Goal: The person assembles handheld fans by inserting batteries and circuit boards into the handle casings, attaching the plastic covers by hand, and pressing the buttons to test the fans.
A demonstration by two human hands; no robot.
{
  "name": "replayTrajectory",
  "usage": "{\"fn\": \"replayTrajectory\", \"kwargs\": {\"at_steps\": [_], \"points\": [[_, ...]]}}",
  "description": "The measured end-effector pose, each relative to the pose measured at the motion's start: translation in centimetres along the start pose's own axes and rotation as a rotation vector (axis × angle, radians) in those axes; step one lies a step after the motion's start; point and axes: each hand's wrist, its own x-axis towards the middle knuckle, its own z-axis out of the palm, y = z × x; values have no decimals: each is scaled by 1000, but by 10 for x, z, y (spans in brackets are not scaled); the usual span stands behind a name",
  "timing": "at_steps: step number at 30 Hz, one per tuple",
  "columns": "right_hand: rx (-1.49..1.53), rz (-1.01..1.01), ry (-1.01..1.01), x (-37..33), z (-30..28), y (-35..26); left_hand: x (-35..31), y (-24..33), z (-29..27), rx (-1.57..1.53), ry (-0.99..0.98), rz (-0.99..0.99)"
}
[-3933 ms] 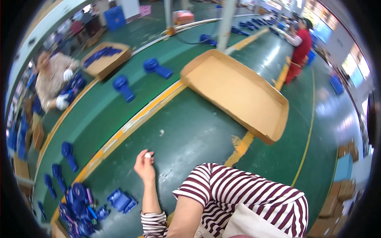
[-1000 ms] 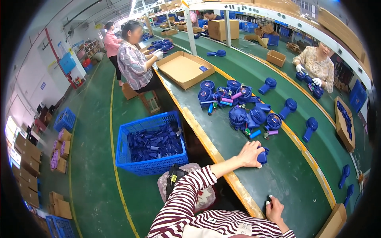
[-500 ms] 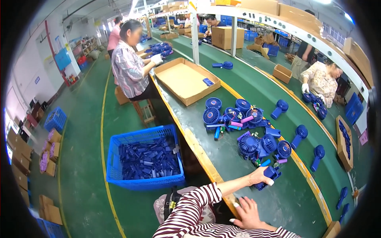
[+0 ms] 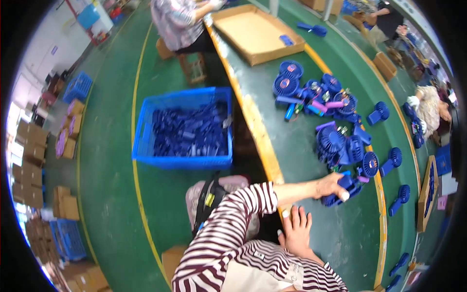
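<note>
My left hand reaches across the bench and is closed on a dark blue handheld fan, partly hidden by the fingers. Just beyond it lies a heap of blue fans with round grilles, some opened, with green circuit boards and a purple battery cell among them. Farther up the bench is a second cluster of fans, with pink and blue cells beside it. My right hand rests palm down at the bench's near edge, fingers spread, holding nothing.
A blue crate full of blue plastic parts stands left of the bench. A shallow cardboard tray sits at the far end near a seated person. Single fans lie on the green conveyor; another person works across it.
The view has tilted down and shifted, so the bench things appear higher and farther right. My left hand keeps its hold on the fan; my right hand stays spread at the bench edge.
</note>
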Motion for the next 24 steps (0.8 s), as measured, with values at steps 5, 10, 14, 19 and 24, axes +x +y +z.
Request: {"fn": "replayTrajectory", "kwargs": {"at_steps": [5,10,14,19,24], "points": [[7,26,5,2,-5,1,-71,32,-1,-242,116,351],[25,1,16,-1,-2,-5,-206,1,-56,-416,673,647],[23,24,20,-1,-1,-7,-262,-49,-106,-625,1131,521],[15,38,-9,-3,-6,-6,-309,-28,-229,-595,1472,617],[86,36,-119,2,-10,-10,-388,19,-317,-315,1575,377]]}}
